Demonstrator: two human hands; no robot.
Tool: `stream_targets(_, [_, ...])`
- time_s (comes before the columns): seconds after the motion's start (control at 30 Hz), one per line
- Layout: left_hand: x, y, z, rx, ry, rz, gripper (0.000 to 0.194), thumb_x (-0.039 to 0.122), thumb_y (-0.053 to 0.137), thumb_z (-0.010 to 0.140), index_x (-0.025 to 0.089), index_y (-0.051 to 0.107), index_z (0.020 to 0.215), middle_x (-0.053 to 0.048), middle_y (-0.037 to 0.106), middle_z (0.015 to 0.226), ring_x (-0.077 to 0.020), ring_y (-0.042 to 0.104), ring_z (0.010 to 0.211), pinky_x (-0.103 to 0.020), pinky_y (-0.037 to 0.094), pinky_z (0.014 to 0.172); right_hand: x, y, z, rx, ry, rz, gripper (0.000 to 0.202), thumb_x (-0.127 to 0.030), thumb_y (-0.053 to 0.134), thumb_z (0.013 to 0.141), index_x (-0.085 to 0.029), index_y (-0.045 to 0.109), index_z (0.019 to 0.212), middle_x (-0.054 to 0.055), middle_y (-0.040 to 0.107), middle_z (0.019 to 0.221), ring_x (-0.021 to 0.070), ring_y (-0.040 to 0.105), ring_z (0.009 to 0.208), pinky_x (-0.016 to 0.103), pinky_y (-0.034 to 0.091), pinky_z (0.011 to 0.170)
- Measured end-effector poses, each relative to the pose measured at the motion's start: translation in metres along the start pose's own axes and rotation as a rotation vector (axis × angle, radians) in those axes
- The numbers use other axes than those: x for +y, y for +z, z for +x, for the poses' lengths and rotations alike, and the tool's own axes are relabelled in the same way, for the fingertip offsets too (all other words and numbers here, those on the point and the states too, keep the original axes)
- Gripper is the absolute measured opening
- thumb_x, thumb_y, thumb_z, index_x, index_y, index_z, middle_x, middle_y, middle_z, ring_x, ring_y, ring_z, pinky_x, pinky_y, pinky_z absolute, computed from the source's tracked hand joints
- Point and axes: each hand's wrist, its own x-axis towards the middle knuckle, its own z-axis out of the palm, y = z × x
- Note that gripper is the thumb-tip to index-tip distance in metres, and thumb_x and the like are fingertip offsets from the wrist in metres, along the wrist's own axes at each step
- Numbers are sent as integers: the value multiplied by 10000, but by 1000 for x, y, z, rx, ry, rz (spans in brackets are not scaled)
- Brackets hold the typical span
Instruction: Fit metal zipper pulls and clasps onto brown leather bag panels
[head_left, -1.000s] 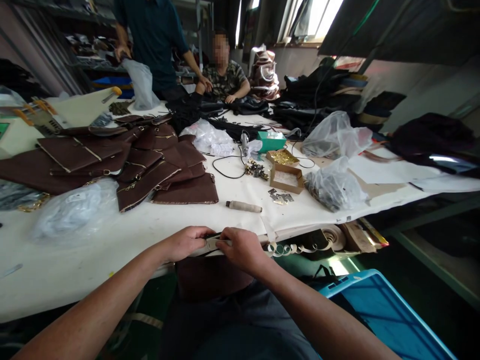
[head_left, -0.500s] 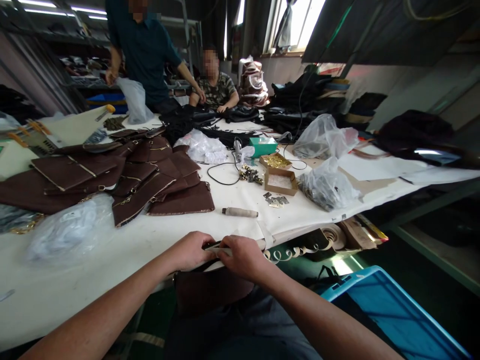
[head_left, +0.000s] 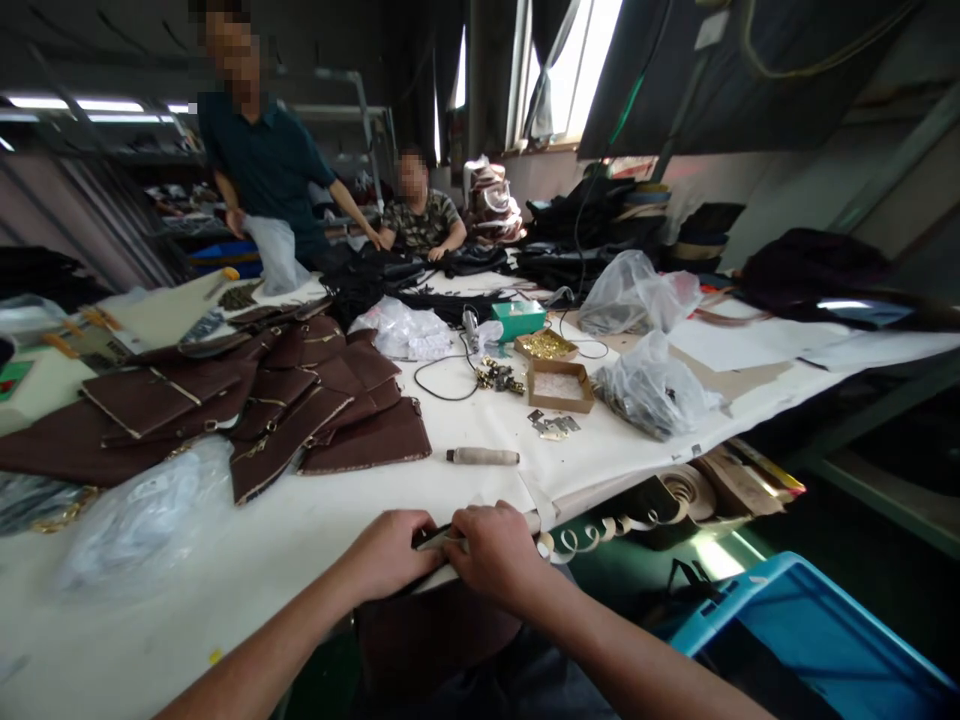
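Both my hands are close together at the table's front edge. My left hand [head_left: 394,553] is closed around the upper edge of a dark brown leather piece [head_left: 435,640], which hangs down over my lap. My right hand [head_left: 495,550] pinches the same edge just beside it, where a pale strip shows between the fingers. A curled white tape [head_left: 592,540] trails right from near my right hand towards a roll [head_left: 686,492] below the tabletop. Beyond my hands lies a grey cylindrical tool [head_left: 484,456] with dark ends. My fingertips are partly hidden.
Brown leather pieces with zips [head_left: 300,390] are piled at left, beside a plastic bag [head_left: 150,510]. Metal plates [head_left: 553,425], an open cardboard box [head_left: 562,402] and a filled bag [head_left: 656,385] lie ahead. A blue crate [head_left: 810,610] stands at lower right. Two people are across the table.
The view has tilted up, so the scene sits lower. My hands keep hold of the leather piece's edge, almost unmoved. The standing person's arm still reaches towards the seated person.
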Motion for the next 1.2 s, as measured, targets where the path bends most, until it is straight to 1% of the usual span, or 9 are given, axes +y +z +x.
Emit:
stream_targets(0.1, [4,0,4,12,-12,51,277,459,739,803,190,757,865,-60,797,855,-268,711,825,-314,395,674,3,-1,0,-7,1,15,198,-333,653,927,-204,786,998,95,819,1041,294,741,1005,374,429,878])
stream_targets(0.3, [13,0,5,17,-24,98,222,417,748,781,221,753,883,-65,823,934,-292,729,902,-336,408,706,5,-1,-3,17,-15,17,209,-357,645,925,-202,779,962,110,816,1041,324,742,1010,415,439,935])
stream_targets(0.5, [21,0,2,13,-30,124,240,459,723,808,236,744,895,-79,829,974,-307,740,928,-350,414,706,9,1,-4,30,-5,7,210,-358,642,894,-210,786,935,112,816,1016,335,738,1015,420,446,941])
stream_targets(0.67, [18,3,3,44,-37,136,293,522,721,814,239,753,881,-81,832,940,-314,748,897,-359,385,680,13,0,-5,41,-29,49,190,-340,663,846,-219,788,921,95,820,1019,336,734,1020,418,461,945])
stream_targets(0.77, [14,6,5,41,-33,109,302,532,723,814,242,762,891,-82,836,954,-312,750,912,-362,405,692,14,-1,-4,24,-37,48,231,-353,641,878,-217,802,975,111,821,1049,350,737,1044,442,465,977])
stream_targets(0.87, [12,7,6,10,-37,90,324,548,708,827,249,788,922,-99,843,1022,-331,747,971,-379,447,747,13,-2,-3,-11,-46,42,265,-358,635,899,-210,813,1028,129,818,1084,354,743,1070,459,464,1008])
stream_targets(0.93, [14,6,6,-9,-55,93,368,582,703,825,258,811,963,-112,842,1080,-359,737,1018,-396,469,800,12,-1,0,-28,-50,27,277,-362,639,901,-207,819,1044,137,819,1088,353,748,1075,467,465,1019])
stream_targets(1.03, [23,4,4,-26,-94,141,420,608,683,827,267,834,1020,-131,834,1133,-395,723,1071,-415,482,857,13,1,4,-44,-67,-14,258,-347,629,905,-212,826,1001,134,823,1075,350,757,1061,480,468,1025])
stream_targets(1.2, [35,2,-2,-29,-104,235,408,564,608,891,259,835,1038,-112,834,1155,-339,734,1093,-355,482,858,13,5,6,-94,-177,-95,240,-316,606,913,-185,800,965,135,821,1059,339,764,1018,479,475,1003])
